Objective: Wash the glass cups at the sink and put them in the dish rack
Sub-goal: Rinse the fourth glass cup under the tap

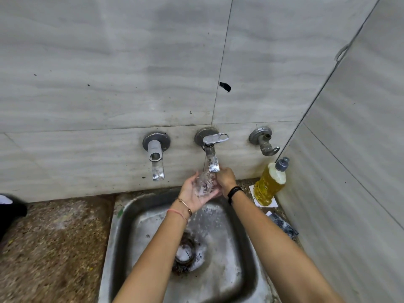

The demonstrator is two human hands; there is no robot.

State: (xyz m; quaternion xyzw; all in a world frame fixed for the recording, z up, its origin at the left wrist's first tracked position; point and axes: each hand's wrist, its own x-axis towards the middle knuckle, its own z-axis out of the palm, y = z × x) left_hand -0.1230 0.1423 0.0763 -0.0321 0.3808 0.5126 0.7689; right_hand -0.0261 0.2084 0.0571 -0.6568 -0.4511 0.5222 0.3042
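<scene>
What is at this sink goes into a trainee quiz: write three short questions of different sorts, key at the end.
1. True or false: the glass cup is held right under the spout of the middle tap.
2. Pick one. The bottle of yellow liquid stands: A) to the right of the sink, near the wall corner; B) left of all the taps; C) over the drain.
3. Short answer: which hand supports the cup from below?

Key: 1 true; 2 A; 3 the left hand.
</scene>
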